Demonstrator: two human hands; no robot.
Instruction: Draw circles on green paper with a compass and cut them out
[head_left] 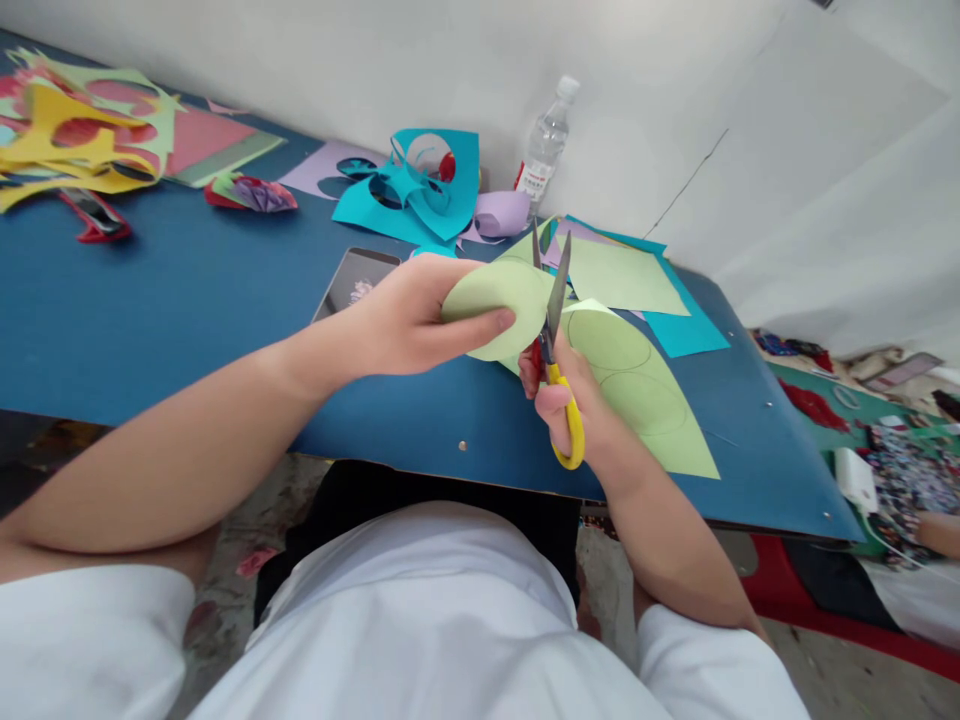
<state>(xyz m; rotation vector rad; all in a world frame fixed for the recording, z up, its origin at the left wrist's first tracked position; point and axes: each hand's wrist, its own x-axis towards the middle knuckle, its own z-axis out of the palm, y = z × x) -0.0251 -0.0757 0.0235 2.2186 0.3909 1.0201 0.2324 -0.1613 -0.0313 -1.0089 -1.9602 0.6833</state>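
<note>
Between the thumb and fingers of my left hand (420, 315) is a rounded piece of light green paper (499, 305). My right hand (566, 395) is closed round the yellow and red handles of a pair of scissors (557, 340). The blades point up and stand apart, right beside the edge of the green paper. Below and right of the scissors lies a green sheet (637, 380) with circles drawn on it in pencil; my right wrist overlaps it. A phone (356, 280) lies behind my left wrist, partly hidden.
Cut blue paper (420, 190) and a plastic bottle (544, 140) stand by the wall. Stacked sheets (626, 275) lie at the right. Yellow scraps (67, 135), a red cutter (97, 215) and a folded colourful piece (251, 193) are at the left. Another person's arm (937, 532) shows far right.
</note>
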